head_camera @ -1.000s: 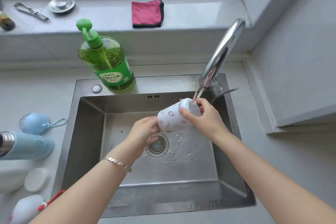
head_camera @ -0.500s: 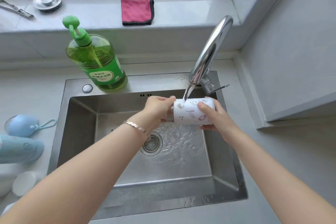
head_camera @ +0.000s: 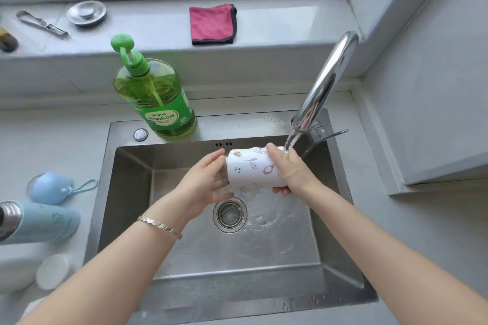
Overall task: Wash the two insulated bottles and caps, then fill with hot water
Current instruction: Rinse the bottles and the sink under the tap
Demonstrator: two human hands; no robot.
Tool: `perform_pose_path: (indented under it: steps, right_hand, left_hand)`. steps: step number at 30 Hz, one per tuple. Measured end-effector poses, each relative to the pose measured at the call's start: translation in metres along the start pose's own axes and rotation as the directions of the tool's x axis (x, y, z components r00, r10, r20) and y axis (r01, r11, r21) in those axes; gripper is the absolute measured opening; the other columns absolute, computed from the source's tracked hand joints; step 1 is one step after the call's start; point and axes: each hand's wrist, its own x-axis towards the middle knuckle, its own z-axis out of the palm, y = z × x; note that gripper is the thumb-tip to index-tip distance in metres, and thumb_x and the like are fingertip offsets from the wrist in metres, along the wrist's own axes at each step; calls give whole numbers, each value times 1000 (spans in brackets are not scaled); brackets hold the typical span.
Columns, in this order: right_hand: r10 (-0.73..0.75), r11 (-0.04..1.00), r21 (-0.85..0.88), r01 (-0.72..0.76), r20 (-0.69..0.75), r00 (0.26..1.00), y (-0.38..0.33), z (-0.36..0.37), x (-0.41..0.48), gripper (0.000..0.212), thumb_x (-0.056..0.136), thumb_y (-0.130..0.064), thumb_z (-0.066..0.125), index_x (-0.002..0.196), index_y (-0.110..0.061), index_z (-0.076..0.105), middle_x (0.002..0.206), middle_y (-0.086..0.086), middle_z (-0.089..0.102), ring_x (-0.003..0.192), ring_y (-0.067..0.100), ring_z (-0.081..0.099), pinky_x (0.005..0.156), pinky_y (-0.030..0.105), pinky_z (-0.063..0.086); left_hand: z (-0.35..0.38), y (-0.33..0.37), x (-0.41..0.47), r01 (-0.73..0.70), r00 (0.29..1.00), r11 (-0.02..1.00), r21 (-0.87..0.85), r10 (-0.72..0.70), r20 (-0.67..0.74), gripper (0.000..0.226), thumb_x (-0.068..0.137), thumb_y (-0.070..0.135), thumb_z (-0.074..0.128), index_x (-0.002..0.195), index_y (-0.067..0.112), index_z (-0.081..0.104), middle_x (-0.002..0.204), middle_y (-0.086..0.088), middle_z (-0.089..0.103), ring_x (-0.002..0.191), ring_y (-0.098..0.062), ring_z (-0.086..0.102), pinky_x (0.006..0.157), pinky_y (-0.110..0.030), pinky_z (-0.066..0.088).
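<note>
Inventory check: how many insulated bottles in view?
2. White patterned bottle, gripped by left hand and right hand over sink; blue bottle lying on counter, left edge. More may be off-frame.

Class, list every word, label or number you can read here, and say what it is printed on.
"柠檬洗洁精": label of the dish soap bottle.
Smaller line above it and red strip below: too blurred to read.
On the white insulated bottle: drawings only, no words.
On the blue insulated bottle: faint mark, unreadable.

My arms (head_camera: pixel 383 240) are bare. On the wrist by my left hand (head_camera: pixel 203 185) I wear a thin, shiny silver bracelet (head_camera: pixel 159 227) made of little links.
</note>
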Motion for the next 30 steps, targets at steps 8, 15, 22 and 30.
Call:
perform_pose_path:
  steps: [8, 15, 22, 30]
  right_hand:
    - [11, 984, 178, -30, 106, 994, 36, -46, -36, 55, 64, -42, 67, 109, -17, 49, 104, 8, 61, 75, 9, 66, 60, 24, 52]
    - [-165, 980, -112, 165, 10, 986, 33, -53, -51, 66, 64, -30, 83, 117, -42, 45, 100, -16, 61, 92, 1, 59, 67, 14, 47]
    - [-321, 733, -650, 202, -69, 945, 20, -32, -48, 77, 59, -52, 74, 125, -46, 35, 97, -7, 56, 85, 15, 57, 68, 28, 48]
    - [-322, 817, -514, 262, -30, 946, 18, -28, -45, 70, 58, -51, 77, 118, -47, 41, 87, -13, 61, 79, 8, 60, 68, 28, 53]
  left_hand:
    - [48, 5, 1, -190, 978, 968, 167, 171, 117, 38, 84, 23, 67, 117, 7, 60, 103, -8, 65, 89, -21, 65, 67, -37, 59]
    - [85, 18, -10, -537, 835, 733, 417, 392, 387, 12, 85, 26, 66, 85, 35, 59, 88, 8, 66, 78, -3, 64, 75, -25, 54]
    - [55, 22, -1, -469, 862, 250, 847, 342, 376, 42, 93, 53, 35, 110, 17, 50, 89, -2, 60, 77, -19, 55, 63, -32, 41]
    - [44, 12, -3, -587, 745, 157, 794, 488, 455, 47, 94, 52, 35, 128, 21, 46, 113, 4, 57, 94, -10, 53, 75, -23, 35]
